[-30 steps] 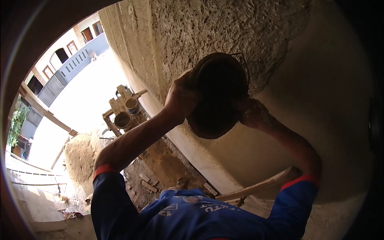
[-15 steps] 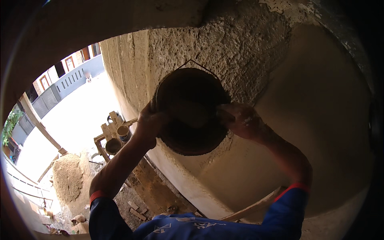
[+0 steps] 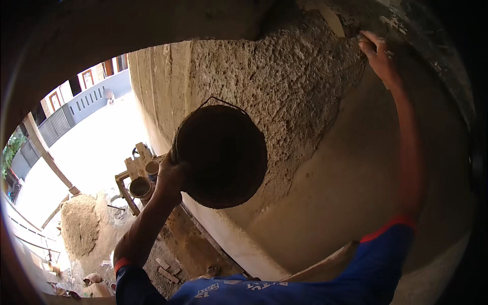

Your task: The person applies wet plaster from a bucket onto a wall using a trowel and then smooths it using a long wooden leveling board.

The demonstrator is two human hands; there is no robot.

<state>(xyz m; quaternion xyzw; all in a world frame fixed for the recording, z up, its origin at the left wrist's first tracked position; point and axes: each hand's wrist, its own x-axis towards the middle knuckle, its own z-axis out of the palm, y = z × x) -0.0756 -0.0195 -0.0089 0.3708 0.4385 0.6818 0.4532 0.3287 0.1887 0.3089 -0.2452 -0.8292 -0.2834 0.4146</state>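
Observation:
My left hand (image 3: 172,178) is closed on the left side of a round, dark bucket (image 3: 221,157), holding it in front of the wall. The bucket's mouth faces me, its wire handle (image 3: 223,100) stands up at the top, and its inside is too dark to read. High at the upper right, my right hand (image 3: 377,53) is closed round a trowel. The trowel's pale blade (image 3: 331,20) lies against the upper wall; its handle is mostly hidden in shadow. Rough, wet-looking mortar (image 3: 290,86) covers the wall's middle, beside a smoother plastered area (image 3: 376,168).
Below on the left stand a wooden trestle (image 3: 127,190) and two small buckets (image 3: 141,187). A plank (image 3: 195,239) runs along the wall's foot. Farther left are a sand heap (image 3: 80,223) and a post (image 3: 48,152). A distant person (image 3: 109,96) is outside.
My right hand has left the bucket and risen to the upper right of the wall with the trowel. My left hand and the bucket have shifted left and slightly down.

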